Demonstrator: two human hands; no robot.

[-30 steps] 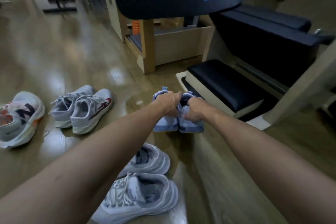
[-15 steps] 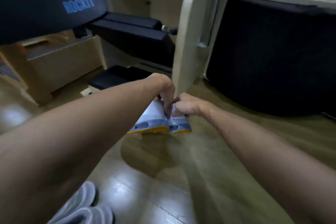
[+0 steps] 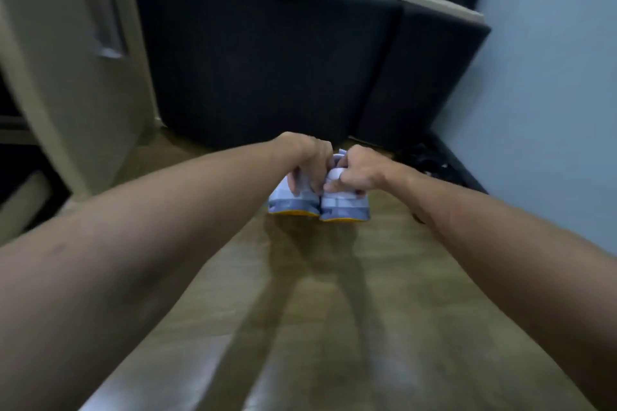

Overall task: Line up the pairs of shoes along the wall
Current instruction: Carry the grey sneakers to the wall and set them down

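Note:
A pair of pale blue shoes with yellow soles hangs above the wooden floor, heels toward me. My left hand (image 3: pixel 309 162) grips the left shoe (image 3: pixel 292 202) at its heel collar. My right hand (image 3: pixel 355 170) grips the right shoe (image 3: pixel 345 208) the same way. The two shoes touch side by side. Their toes are hidden behind my hands. The pale blue wall (image 3: pixel 541 93) rises at the right, with a dark skirting at its foot.
A big black padded block (image 3: pixel 267 53) stands straight ahead against the back. A cream wooden frame (image 3: pixel 66 77) stands at the left. Some dark thing (image 3: pixel 425 162) lies on the floor in the corner by the wall. Open wooden floor (image 3: pixel 334 327) stretches below my arms.
The shoes have been lifted off the floor and carried to the right, toward the wall corner. The view has swung right, so the other shoes and the bench have left the frame.

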